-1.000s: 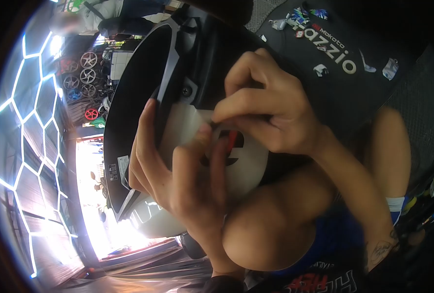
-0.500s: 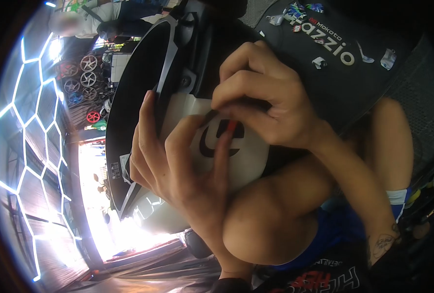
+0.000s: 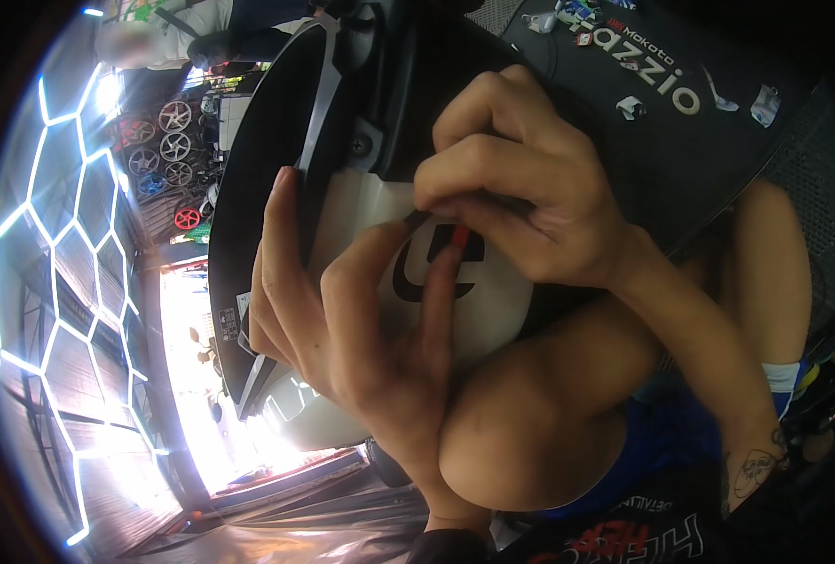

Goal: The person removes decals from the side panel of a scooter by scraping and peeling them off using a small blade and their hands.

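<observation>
A pale, rounded body panel (image 3: pixel 469 324) with a dark curved marking (image 3: pixel 417 273) lies in front of me, beside a black and grey part with a screw. My right hand (image 3: pixel 530 188) is above the marking, its thumb and index finger pinched on a small dark piece (image 3: pixel 419 219), whose nature is unclear. From the left, my left hand (image 3: pixel 352 301) reaches over the panel, its index fingertip at the same dark piece and its other fingers along the panel's edge. Between its thumb tip and my right hand shows a small red piece (image 3: pixel 460 235).
A dark mat (image 3: pixel 624 122) with printed lettering carries crumpled wrappers (image 3: pixel 766 105) at the upper right. Wheels (image 3: pixel 175 147) hang at the left, near a person (image 3: pixel 192 33) at the upper left. My bent knee (image 3: pixel 512 451) is close below the hands.
Since a second ago, my left index finger has lifted off the panel, showing more of the dark marking. Both hands remain close together. The whole view has shifted slightly.
</observation>
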{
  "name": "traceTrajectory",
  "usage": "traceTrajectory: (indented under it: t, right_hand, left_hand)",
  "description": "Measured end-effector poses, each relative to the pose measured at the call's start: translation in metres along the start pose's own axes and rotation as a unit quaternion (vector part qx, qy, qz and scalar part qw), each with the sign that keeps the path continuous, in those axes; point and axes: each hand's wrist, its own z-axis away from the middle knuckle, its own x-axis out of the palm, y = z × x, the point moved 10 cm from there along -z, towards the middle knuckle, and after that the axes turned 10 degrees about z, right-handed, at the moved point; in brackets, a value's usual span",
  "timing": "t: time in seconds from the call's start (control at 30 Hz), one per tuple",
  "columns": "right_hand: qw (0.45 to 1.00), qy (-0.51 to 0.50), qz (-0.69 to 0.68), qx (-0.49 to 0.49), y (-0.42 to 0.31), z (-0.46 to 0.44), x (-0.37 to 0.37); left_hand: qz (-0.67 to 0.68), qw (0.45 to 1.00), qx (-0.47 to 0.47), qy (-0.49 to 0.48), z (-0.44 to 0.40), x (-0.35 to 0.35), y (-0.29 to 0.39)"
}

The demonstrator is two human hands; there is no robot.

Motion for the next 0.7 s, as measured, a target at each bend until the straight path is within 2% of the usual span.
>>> traceTrajectory:
  t: [0.23,0.47,0.7]
  right_hand:
    - [1.000,-0.003,-0.010,0.009,0.002,0.001,0.000]
    - [0.999,-0.008,-0.030,0.011,0.002,0.001,-0.001]
    - [0.998,-0.017,-0.051,0.030,0.005,0.000,-0.001]
  left_hand:
    - [0.003,1.000,0.010,-0.016,-0.001,0.002,0.008]
    - [0.017,0.999,-0.035,-0.013,0.002,0.003,0.001]
    - [0.005,1.000,-0.018,-0.014,0.002,0.003,0.000]
